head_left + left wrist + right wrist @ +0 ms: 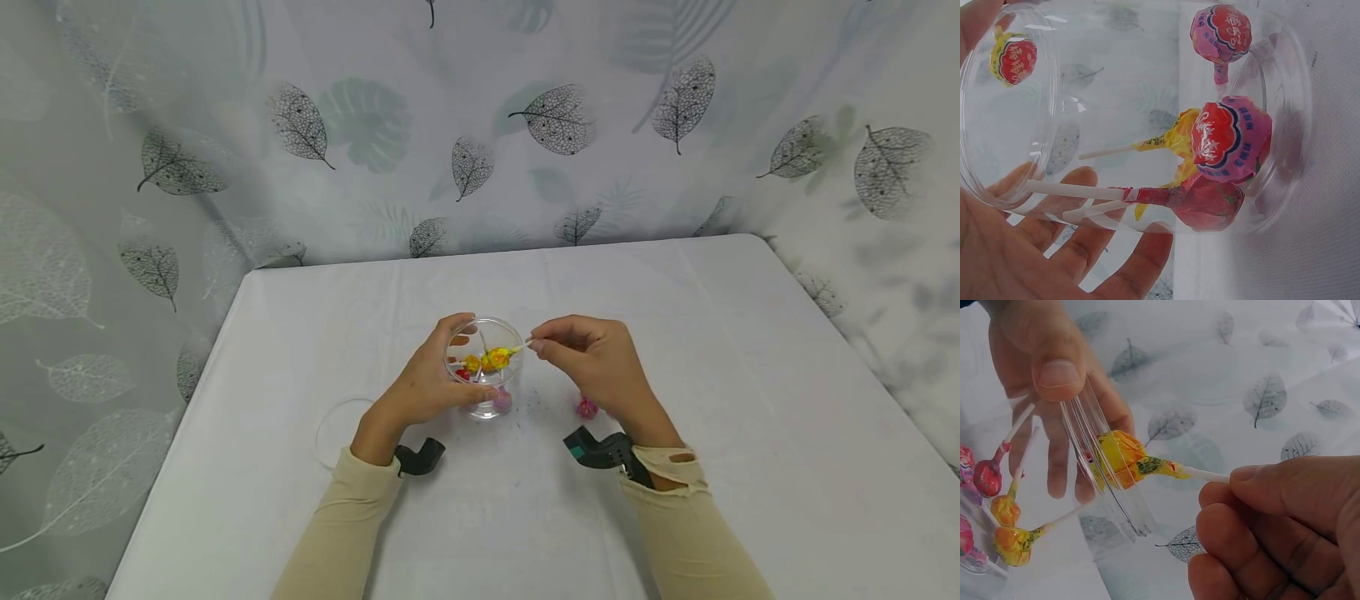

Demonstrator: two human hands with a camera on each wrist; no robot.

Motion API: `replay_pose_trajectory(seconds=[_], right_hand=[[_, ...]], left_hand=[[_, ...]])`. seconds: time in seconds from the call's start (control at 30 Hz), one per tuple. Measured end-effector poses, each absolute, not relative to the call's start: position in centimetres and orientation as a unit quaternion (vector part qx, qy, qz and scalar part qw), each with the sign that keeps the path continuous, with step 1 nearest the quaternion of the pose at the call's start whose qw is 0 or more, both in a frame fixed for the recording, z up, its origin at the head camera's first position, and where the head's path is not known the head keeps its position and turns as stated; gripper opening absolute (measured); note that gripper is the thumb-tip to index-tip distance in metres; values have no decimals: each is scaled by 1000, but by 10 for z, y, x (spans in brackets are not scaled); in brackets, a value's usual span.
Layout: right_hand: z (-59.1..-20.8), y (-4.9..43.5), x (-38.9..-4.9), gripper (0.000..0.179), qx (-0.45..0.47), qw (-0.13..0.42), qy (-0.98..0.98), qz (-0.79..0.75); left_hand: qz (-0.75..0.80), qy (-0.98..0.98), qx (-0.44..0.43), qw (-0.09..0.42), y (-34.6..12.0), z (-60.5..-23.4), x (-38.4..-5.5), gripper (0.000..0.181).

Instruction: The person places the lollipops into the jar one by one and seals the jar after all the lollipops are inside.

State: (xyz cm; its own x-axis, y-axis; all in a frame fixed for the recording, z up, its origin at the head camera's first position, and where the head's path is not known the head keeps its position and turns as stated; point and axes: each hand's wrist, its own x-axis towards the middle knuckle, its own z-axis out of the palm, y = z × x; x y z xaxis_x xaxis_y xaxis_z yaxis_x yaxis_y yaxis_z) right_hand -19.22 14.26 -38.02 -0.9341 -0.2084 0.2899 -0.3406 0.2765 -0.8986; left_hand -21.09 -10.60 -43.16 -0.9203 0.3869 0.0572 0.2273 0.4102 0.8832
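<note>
My left hand [420, 383] grips a clear plastic jar [487, 413], thumb on the near side and fingers round the far side. Its mouth tilts toward the head camera. Between thumb and forefinger, my right hand [596, 354] pinches the white stick of a yellow-wrapped lollipop [1124, 459]. That candy head is at the jar's rim, overlapping it in the right wrist view. Inside the jar lie several lollipops: a pink-and-purple one [1235, 140], a red one [1207, 203] and yellow ones [1013, 544] among them.
A pink-wrapped lollipop [587, 407] lies on the white-covered table [480, 533], partly behind my right wrist. Left of my left wrist is a clear round lid [321, 433]. Leaf-patterned curtains [480, 125] enclose the table at the back and sides.
</note>
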Motion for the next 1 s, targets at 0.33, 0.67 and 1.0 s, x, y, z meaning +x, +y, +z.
replay_pose_trajectory(seconds=[0.33, 0.67, 1.0], right_hand=[[-381, 140, -192, 8, 185, 65, -811, 552], [-381, 138, -192, 10, 190, 65, -817, 540], [-381, 137, -192, 11, 197, 60, -810, 549]], left_hand=[[509, 836, 190, 78, -108, -432, -211, 102], [512, 833, 191, 83, -107, -432, -211, 103], [513, 832, 193, 86, -108, -431, -211, 103]])
